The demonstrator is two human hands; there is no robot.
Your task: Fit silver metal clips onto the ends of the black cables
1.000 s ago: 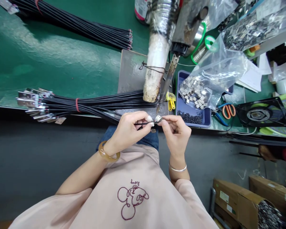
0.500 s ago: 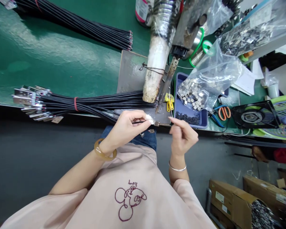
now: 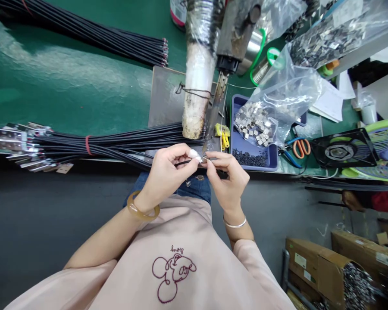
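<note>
My left hand (image 3: pixel 168 172) pinches the end of a thin black cable (image 3: pixel 184 162) just below the tip of a soldering iron (image 3: pixel 213 116). My right hand (image 3: pixel 226 176) meets it from the right, fingers pinched at the cable's small metal end piece (image 3: pixel 203 159). Both hands hover over the bench's front edge, above my lap. A bundle of black cables (image 3: pixel 116 144) with metal plugs (image 3: pixel 16 144), bound by a red band, stretches left from my left hand.
A blue tray (image 3: pixel 271 161) with small black parts and a plastic bag of metal shells (image 3: pixel 261 125) sits right of the iron. A second cable bundle (image 3: pixel 84 32) lies at the back. Orange-handled scissors (image 3: pixel 300 148), a black fan (image 3: pixel 342 150) and cardboard boxes (image 3: pixel 323 267) are at the right.
My right hand, lifted away and open half a second ago, has come back to the cable end and pinched it. The view has shifted slightly right.
</note>
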